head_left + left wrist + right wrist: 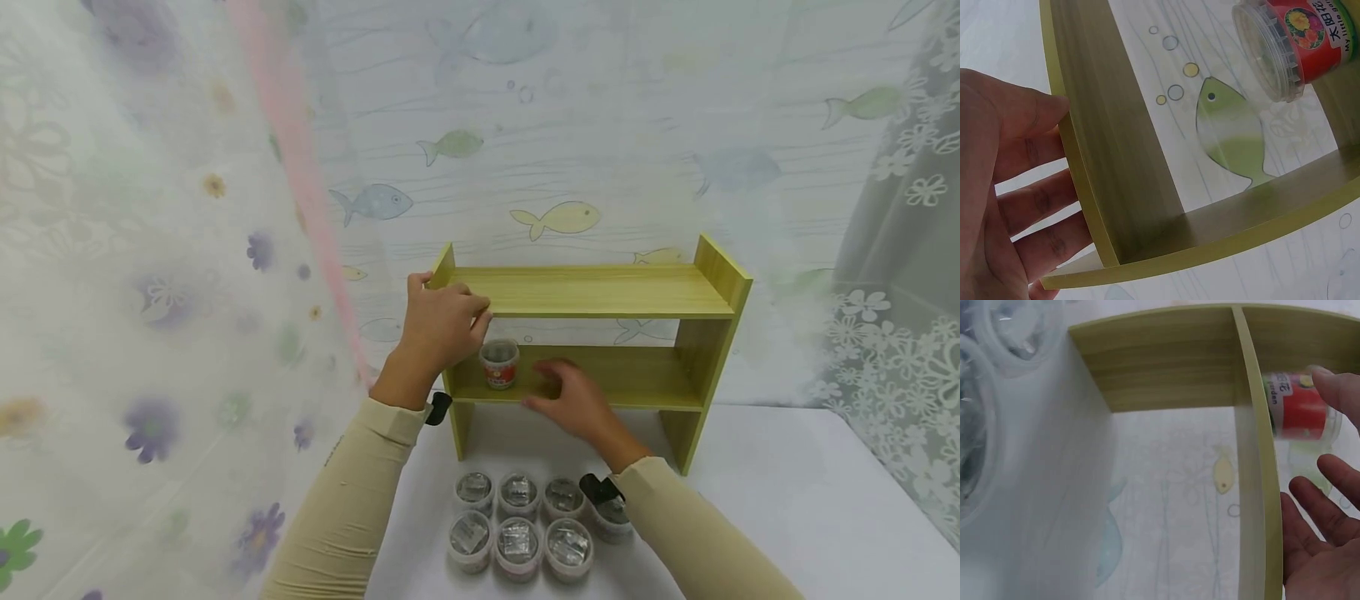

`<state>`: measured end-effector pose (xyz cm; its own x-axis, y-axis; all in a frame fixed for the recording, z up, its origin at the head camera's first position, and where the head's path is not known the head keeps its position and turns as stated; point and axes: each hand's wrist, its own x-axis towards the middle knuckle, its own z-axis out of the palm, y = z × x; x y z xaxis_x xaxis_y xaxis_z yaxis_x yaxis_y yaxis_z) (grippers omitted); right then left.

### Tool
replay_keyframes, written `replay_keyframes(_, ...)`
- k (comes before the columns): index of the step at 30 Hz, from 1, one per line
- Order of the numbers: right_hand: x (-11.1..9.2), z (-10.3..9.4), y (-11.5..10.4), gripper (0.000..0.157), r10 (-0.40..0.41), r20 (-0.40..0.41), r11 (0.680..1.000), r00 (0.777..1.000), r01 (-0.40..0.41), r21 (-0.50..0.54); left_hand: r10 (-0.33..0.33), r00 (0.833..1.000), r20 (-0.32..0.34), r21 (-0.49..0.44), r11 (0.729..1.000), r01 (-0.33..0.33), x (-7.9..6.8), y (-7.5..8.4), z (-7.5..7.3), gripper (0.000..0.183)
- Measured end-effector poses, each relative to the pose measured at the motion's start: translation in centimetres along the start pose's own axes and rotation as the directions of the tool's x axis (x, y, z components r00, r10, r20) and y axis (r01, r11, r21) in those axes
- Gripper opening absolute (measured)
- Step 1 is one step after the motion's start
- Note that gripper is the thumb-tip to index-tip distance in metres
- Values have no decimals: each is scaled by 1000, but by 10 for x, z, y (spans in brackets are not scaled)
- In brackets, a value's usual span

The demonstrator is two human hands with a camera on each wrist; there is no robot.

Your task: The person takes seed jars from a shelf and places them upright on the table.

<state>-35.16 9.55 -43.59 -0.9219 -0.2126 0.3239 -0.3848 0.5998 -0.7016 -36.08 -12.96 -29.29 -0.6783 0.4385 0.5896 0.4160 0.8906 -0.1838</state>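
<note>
A small wooden shelf [592, 292] stands on the table. My left hand [446, 323] grips the left end of its top board [1075, 153], the thumb on the front edge. A clear plastic cup with a red flower label [499, 365] stands upright on the middle board [622, 375], near the left side panel. Just right of that cup is my right hand [566, 400], its fingers spread and holding nothing. In the right wrist view the thumb overlaps the end of the red-labelled cup [1304, 409], and the other fingers [1329, 503] lie apart from it.
Several lidded plastic cups [517, 540] are grouped in rows on the white table [780, 500] in front of the shelf. One is partly covered by the right wrist's black strap [600, 489]. Fish-printed curtain [600, 125] hangs behind, flowered curtain [172, 333] at left.
</note>
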Motion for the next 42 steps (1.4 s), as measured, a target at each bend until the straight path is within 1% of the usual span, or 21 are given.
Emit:
replay_keyframes(2,6,0,-3,67,25,17,1000,1000,-25,7,1,1000,-3,3,1000,-1,0,0,-1,21)
replay_keyframes(6,20,5,-4,73,40,52,999,998,-42,27,4,1000,-5,2,1000,-4,0,-1,-1,21)
replay_keyframes(9,28,11,-2,79,28,71,997,997,-34,75,3,1000,4,3,1000,-3,0,-1,-2,22)
replay_keyframes(12,34,17,-3,86,32,77,990,996,-43,136,3,1000,11,4,1000,-3,-1,-1,-1,23)
replay_keyframes(15,37,20,-6,92,58,71,976,996,-71,208,10,1000,-3,2,1000,-10,-1,0,-1,22)
replay_keyframes(19,39,25,-11,97,86,84,949,993,-107,298,21,1000,-19,4,1000,-20,-3,-1,-1,20)
replay_keyframes(21,40,27,-13,98,101,96,941,990,-126,314,25,1000,-19,3,1000,-25,-5,-1,0,20)
replay_keyframes(24,43,30,-16,96,132,95,941,987,-155,302,27,999,-19,1,1000,-27,-5,-1,0,21)
replay_keyframes(27,46,32,-20,91,141,77,945,987,-157,287,25,999,-26,2,1000,-25,-3,0,0,20)
replay_keyframes(31,48,33,-23,78,121,43,952,992,-128,277,24,999,-26,-3,1000,-24,-1,0,0,21)
replay_keyframes(35,48,32,-22,66,100,21,966,995,-102,239,24,999,-23,-6,1000,-24,0,0,0,21)
replay_keyframes(42,49,30,-21,59,53,41,983,998,-59,177,22,999,-26,4,1000,-22,-3,-2,-1,20)
